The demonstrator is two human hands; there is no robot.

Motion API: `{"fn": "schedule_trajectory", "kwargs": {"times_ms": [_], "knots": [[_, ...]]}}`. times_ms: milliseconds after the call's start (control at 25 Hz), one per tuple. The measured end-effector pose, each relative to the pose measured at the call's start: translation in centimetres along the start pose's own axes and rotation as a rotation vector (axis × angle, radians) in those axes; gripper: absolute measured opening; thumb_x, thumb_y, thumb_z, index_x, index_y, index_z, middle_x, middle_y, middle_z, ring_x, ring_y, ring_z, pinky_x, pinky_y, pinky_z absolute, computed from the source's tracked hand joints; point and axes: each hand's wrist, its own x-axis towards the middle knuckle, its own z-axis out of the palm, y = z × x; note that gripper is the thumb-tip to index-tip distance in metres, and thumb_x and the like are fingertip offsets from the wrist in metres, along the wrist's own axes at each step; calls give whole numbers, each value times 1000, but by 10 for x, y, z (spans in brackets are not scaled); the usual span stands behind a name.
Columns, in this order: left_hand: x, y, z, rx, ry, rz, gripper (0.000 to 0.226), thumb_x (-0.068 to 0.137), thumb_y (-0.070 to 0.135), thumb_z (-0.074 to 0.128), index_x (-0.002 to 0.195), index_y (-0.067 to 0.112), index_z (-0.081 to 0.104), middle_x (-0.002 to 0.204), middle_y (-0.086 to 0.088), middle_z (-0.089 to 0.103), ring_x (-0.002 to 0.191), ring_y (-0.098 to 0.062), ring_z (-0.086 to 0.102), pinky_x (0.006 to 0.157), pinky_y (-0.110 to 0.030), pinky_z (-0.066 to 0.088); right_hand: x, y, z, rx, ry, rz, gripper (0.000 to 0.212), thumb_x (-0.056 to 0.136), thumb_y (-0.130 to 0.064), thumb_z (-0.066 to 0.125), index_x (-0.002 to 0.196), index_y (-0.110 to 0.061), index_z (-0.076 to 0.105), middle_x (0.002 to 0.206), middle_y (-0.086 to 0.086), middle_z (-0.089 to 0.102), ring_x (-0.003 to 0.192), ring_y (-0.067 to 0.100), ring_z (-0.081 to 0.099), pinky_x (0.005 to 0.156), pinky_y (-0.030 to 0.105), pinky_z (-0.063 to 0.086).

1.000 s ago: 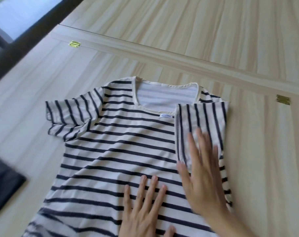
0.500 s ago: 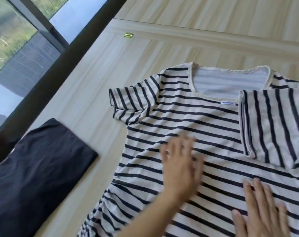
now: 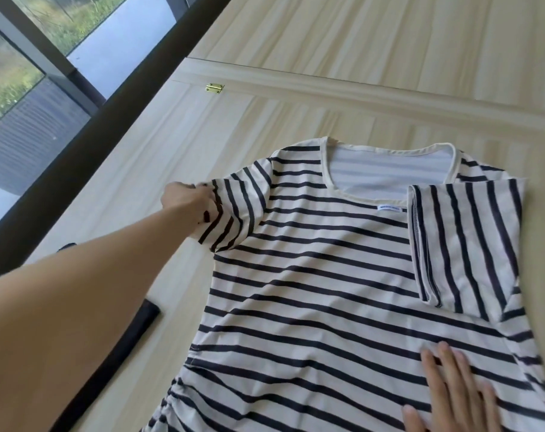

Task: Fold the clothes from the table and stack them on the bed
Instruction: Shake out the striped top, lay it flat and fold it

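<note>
A cream T-shirt with dark navy stripes (image 3: 327, 275) lies flat, neck away from me, on the pale wood table (image 3: 327, 57). Its right sleeve (image 3: 464, 251) is folded inward over the chest. My left hand (image 3: 188, 202) reaches out and pinches the outer edge of the left sleeve (image 3: 230, 213). My right hand (image 3: 455, 391) rests flat, fingers spread, on the lower right of the shirt.
A folded dark garment (image 3: 109, 363) lies left of the shirt, mostly hidden under my left forearm. A brass hinge (image 3: 215, 88) sits on the table's seam. A dark window frame (image 3: 87, 141) and glass run along the left edge.
My left hand left the shirt's chest and moved up-left to grip the left sleeve. My right hand stayed pressed on the lower right. The view shifted slightly.
</note>
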Motion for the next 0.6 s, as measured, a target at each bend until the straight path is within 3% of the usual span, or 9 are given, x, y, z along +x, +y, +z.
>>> {"fn": "schedule_trajectory", "kwargs": {"times_ms": [80, 200, 280, 360, 400, 480, 520, 600], "knots": [[-14, 28, -6, 75, 104, 260, 39, 92, 31, 57, 57, 17, 48, 59, -1, 49, 59, -24, 50, 60, -28, 44, 2, 1, 1, 14, 10, 1, 78, 85, -56, 26, 130, -5, 65, 139, 18, 60, 153, 13, 24, 104, 56, 36], [-58, 70, -9, 133, 73, 683, 33, 94, 28, 58, 65, 12, 55, 73, -3, 57, 59, -12, 48, 53, -20, 31, 3, 1, 3, 6, 42, -29, 78, 85, -56, 28, 135, -8, 62, 140, 18, 59, 153, 14, 24, 99, 60, 41], [-89, 88, -3, 58, -151, 782, 22, 94, 34, 63, 89, 12, 63, 87, -1, 64, 69, -10, 58, 54, -19, 41, 4, 4, 6, -4, 71, -31, 76, 86, -58, 27, 139, -11, 56, 141, 18, 59, 154, 15, 24, 98, 62, 42], [-115, 87, 6, -86, -494, 776, 28, 98, 36, 61, 113, 13, 59, 101, -5, 67, 82, -20, 69, 57, -34, 59, 2, 5, 10, -4, 79, -19, 76, 86, -59, 26, 140, -12, 52, 141, 18, 58, 154, 15, 24, 98, 63, 42], [-121, 78, 12, -84, -561, 804, 30, 100, 34, 58, 122, 14, 56, 110, -8, 66, 90, -26, 70, 63, -41, 63, 1, 4, 12, -1, 83, -10, 76, 86, -58, 26, 140, -12, 52, 141, 18, 58, 153, 16, 25, 99, 63, 42], [-116, 49, 34, 141, -478, 960, 33, 102, 27, 53, 133, 16, 53, 128, -8, 63, 113, -29, 64, 89, -45, 57, -4, 4, 13, 18, 88, -1, 76, 85, -57, 27, 140, -12, 54, 143, 16, 57, 151, 18, 28, 102, 61, 41], [-108, 31, 46, 310, -439, 1011, 41, 102, 27, 51, 142, 19, 48, 143, -8, 55, 132, -30, 53, 105, -45, 48, -4, 5, 12, 28, 80, 8, 77, 85, -57, 28, 139, -11, 57, 144, 16, 56, 150, 19, 30, 103, 60, 40], [-93, -9, 72, 635, -472, 1065, 65, 102, 45, 43, 160, 24, 22, 169, -6, 16, 157, -30, 8, 124, -52, 20, -5, 10, 12, 39, 40, 20, 78, 85, -57, 27, 135, -9, 62, 144, 15, 56, 146, 23, 35, 103, 59, 40]]}}
